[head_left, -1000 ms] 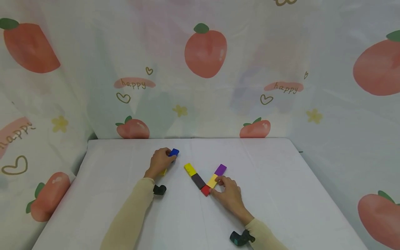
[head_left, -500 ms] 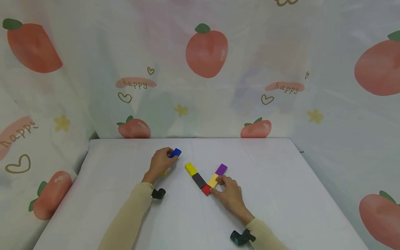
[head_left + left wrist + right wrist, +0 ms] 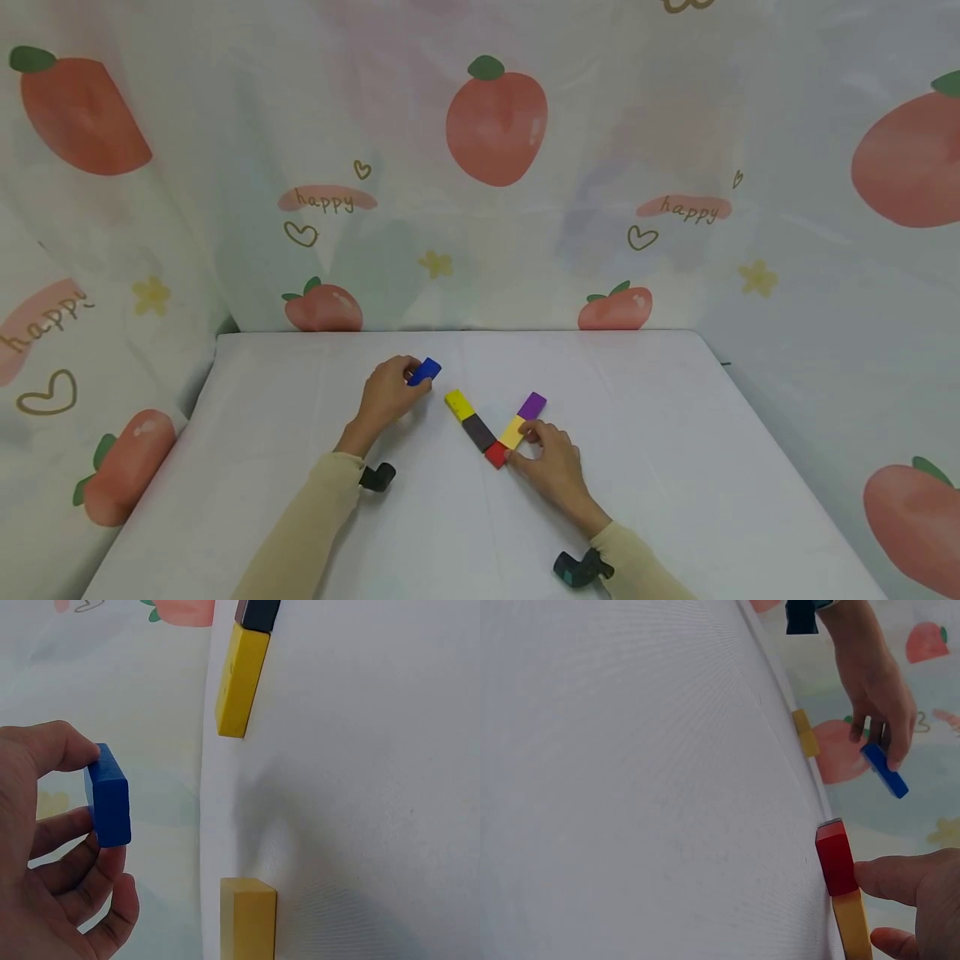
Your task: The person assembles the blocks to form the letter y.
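My left hand [image 3: 392, 392] pinches a blue block [image 3: 111, 796] between thumb and fingers, raised above the white table. My right hand [image 3: 557, 467] lies beside a V-shaped row of blocks. Its thumb touches the side of the red block [image 3: 834, 856] at the V's point, and another fingertip is right at the light yellow block [image 3: 512, 433]. A purple block [image 3: 532, 406] tops the right arm of the V. The left arm holds a dark grey block [image 3: 478, 432] and a bright yellow block [image 3: 460, 405].
Another light yellow block [image 3: 251, 919] rests on the table below the left hand, hidden behind it in the head view. The white tabletop [image 3: 675, 467] ends at a fruit-printed cloth backdrop [image 3: 517, 250]. Each wrist carries a small black camera [image 3: 377, 477].
My left hand has carried the blue block slightly to the right, away from the light yellow block under it. The right hand and the V of blocks stay put.
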`<state>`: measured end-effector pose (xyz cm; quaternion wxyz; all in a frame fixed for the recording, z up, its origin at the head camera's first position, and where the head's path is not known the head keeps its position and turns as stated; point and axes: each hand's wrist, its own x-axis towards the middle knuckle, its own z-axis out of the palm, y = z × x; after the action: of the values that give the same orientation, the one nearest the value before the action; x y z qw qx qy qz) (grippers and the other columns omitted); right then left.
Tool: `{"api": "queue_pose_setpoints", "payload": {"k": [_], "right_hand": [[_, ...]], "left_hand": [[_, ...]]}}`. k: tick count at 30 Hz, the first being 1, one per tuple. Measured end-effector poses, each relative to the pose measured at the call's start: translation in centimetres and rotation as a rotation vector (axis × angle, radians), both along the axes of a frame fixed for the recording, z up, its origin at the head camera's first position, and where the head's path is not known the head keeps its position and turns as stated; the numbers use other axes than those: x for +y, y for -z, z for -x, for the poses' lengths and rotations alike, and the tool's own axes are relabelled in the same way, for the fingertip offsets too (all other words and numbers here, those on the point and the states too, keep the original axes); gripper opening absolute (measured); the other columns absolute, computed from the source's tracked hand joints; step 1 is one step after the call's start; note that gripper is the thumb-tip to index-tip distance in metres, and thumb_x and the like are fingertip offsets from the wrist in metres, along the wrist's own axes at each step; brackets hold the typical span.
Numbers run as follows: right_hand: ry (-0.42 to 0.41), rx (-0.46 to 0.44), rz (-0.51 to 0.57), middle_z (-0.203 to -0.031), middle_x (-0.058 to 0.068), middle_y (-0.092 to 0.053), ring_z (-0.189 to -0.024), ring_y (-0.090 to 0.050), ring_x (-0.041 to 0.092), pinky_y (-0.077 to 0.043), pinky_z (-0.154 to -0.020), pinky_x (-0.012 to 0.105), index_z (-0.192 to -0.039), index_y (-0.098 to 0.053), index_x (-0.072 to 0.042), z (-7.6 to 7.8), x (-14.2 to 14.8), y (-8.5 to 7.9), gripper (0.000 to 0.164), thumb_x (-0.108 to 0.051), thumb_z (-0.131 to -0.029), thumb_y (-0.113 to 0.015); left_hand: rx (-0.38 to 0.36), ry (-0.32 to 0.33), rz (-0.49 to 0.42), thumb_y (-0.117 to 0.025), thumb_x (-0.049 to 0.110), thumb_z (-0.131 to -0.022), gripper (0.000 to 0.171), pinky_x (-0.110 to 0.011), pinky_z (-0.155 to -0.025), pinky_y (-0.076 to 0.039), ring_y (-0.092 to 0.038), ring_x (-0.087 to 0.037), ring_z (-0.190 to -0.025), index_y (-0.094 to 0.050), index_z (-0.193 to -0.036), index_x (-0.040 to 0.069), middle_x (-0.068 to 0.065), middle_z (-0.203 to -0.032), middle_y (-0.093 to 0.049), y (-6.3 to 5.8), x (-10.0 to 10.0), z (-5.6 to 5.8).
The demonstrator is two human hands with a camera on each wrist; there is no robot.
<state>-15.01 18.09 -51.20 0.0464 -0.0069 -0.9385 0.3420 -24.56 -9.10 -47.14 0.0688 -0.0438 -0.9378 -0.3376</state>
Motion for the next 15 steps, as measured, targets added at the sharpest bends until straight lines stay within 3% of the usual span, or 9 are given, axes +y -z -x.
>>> {"api": "queue_pose_setpoints", "payload": {"k": [15], "right_hand": [[0.010, -0.006, -0.012, -0.099, -0.002, -0.061, -0.098, -0.051, 0.020, -0.034, -0.086, 0.043, -0.110, -0.062, -0.017, 0.1, 0.0, 0.2, 0.041, -0.032, -0.077, -0.080]], "left_hand": [[0.082, 0.054, 0.049, -0.075, 0.035, -0.084, 0.039, -0.033, -0.073, -0.053, -0.060, -0.018, -0.083, -0.069, -0.111, 0.007, -0.005, -0.094, -0.069, -0.7, 0.0, -3.2]]}}
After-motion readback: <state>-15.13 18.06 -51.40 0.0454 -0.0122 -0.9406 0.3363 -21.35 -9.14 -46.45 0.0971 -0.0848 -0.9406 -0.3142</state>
